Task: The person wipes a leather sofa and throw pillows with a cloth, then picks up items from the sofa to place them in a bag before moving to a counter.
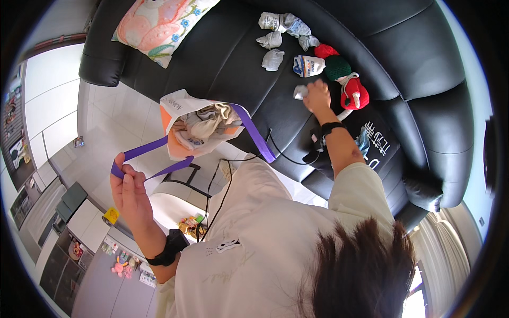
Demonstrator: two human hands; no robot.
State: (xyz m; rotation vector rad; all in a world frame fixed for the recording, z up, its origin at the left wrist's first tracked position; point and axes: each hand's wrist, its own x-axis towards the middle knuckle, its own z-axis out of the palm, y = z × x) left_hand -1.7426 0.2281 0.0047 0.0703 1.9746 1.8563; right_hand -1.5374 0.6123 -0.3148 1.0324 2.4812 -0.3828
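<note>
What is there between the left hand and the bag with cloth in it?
A purple strap: in the head view, it loops from the bag to the left hand, which holds it.

Bundles (273, 60) on sofa (228, 69) | pillow (156, 29) left of bundles | doll (356, 94) right | fabric (207, 124) in bag (181, 102)

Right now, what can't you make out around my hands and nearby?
- Head view: right hand's grip on the pale bundle; the hand's own back hides its fingertips.
- Head view: lower contents of the bag; cloths on top and its walls hide them.
- Head view: top of the cushion; cut off by the upper edge.
- Head view: shelf items at far left; too small.
</note>
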